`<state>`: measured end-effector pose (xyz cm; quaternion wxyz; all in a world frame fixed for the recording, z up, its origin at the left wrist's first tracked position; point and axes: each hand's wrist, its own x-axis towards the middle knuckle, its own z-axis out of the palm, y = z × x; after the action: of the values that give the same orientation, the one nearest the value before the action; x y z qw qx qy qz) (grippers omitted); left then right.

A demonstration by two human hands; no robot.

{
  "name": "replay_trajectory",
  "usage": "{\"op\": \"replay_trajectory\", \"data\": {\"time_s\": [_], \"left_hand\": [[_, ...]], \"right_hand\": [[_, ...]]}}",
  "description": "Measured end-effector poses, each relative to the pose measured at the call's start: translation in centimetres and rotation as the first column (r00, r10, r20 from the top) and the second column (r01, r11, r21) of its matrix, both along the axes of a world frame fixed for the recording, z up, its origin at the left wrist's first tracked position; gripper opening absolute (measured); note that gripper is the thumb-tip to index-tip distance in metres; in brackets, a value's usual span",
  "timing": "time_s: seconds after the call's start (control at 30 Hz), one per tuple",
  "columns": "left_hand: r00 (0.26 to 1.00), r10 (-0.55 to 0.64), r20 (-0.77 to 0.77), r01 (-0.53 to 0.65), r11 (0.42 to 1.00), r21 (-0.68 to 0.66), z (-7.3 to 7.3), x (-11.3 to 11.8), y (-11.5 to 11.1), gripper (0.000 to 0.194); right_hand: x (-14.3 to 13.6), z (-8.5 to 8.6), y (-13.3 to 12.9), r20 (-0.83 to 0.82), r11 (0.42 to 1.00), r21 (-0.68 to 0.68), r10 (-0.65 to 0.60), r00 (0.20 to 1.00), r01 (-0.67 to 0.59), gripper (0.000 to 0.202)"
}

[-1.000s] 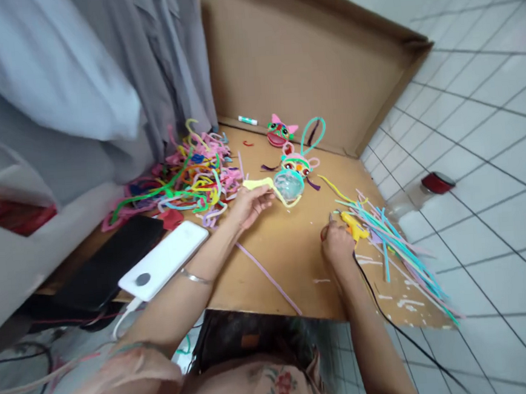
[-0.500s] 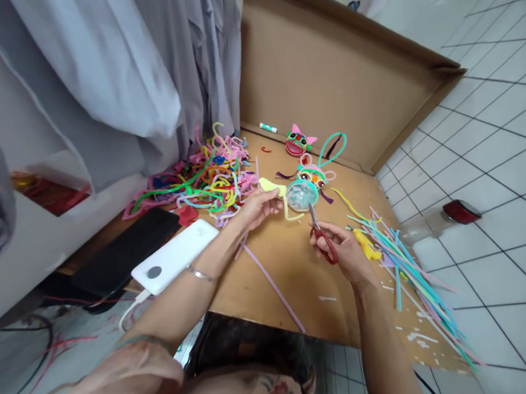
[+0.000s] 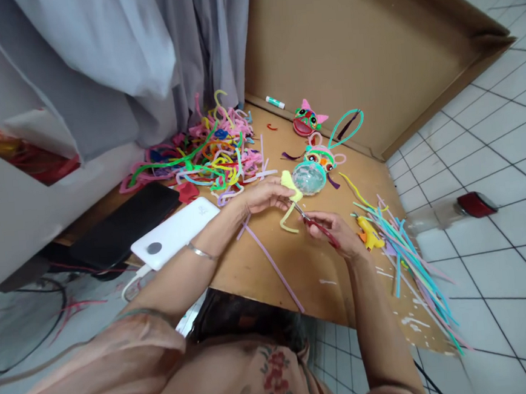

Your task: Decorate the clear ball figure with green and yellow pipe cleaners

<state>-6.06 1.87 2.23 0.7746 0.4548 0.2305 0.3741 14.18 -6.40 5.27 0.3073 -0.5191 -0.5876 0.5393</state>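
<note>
My left hand [image 3: 269, 196] is closed on a pale yellow pipe-cleaner piece [image 3: 290, 185], a flat shape with a bent tail hanging below. In my right hand [image 3: 333, 231] are red-handled scissors [image 3: 320, 227], their blades at the yellow tail close to my left fingertips. Just beyond lies a clear round plastic shell with a teal rim [image 3: 309, 178]. It touches or overlaps a colourful animal face with pink ears [image 3: 326, 157] and a teal loop [image 3: 348, 126]. Behind that sits a smaller red and green face with pink ears [image 3: 307, 119].
Tangled pipe cleaners [image 3: 214, 152] are heaped at the left, near a white power bank [image 3: 175, 233] and a black slab [image 3: 126, 226]. Straight pipe cleaners [image 3: 414, 264] and a yellow glue gun [image 3: 369, 232] lie right. A cardboard wall [image 3: 347, 51] stands behind; a glue stick [image 3: 275, 102] rests beside it.
The scissors have swung left from over the clear shell to the yellow tail. My left hand has brought the yellow piece slightly right, nearer the scissors. The camera view has shifted.
</note>
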Motion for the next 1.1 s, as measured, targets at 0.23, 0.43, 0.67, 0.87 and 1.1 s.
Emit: {"op": "replay_trajectory", "data": {"time_s": [0.23, 0.43, 0.67, 0.87, 1.1], "left_hand": [[0.995, -0.102, -0.024, 0.101, 0.995, -0.009, 0.0, 0.3, -0.3, 0.018], [0.991, -0.136, 0.017, 0.136, 0.991, -0.014, -0.5, 0.5, -0.1, 0.018], [0.985, -0.169, 0.045, 0.171, 0.984, -0.04, -0.8, 0.6, 0.1, 0.014], [0.99, -0.137, -0.004, 0.137, 0.99, -0.031, -0.8, 0.8, -0.1, 0.014], [0.994, -0.091, -0.058, 0.091, 0.996, -0.001, -0.6, 1.1, -0.4, 0.017]], "right_hand": [[-0.3, 0.0, 0.2, -0.039, 0.995, -0.097, -0.038, 0.998, 0.034, 0.05], [0.0, -0.3, 0.0, -0.062, 0.996, -0.07, -0.053, 0.997, 0.049, 0.048], [0.0, -0.5, -0.2, -0.042, 0.997, -0.021, -0.075, 0.996, 0.074, 0.041], [0.2, -0.8, -0.4, -0.037, 0.997, 0.02, -0.074, 0.997, 0.075, 0.036], [0.8, -1.3, -0.5, 0.05, 0.996, 0.091, 0.005, 0.999, -0.01, 0.039]]}}
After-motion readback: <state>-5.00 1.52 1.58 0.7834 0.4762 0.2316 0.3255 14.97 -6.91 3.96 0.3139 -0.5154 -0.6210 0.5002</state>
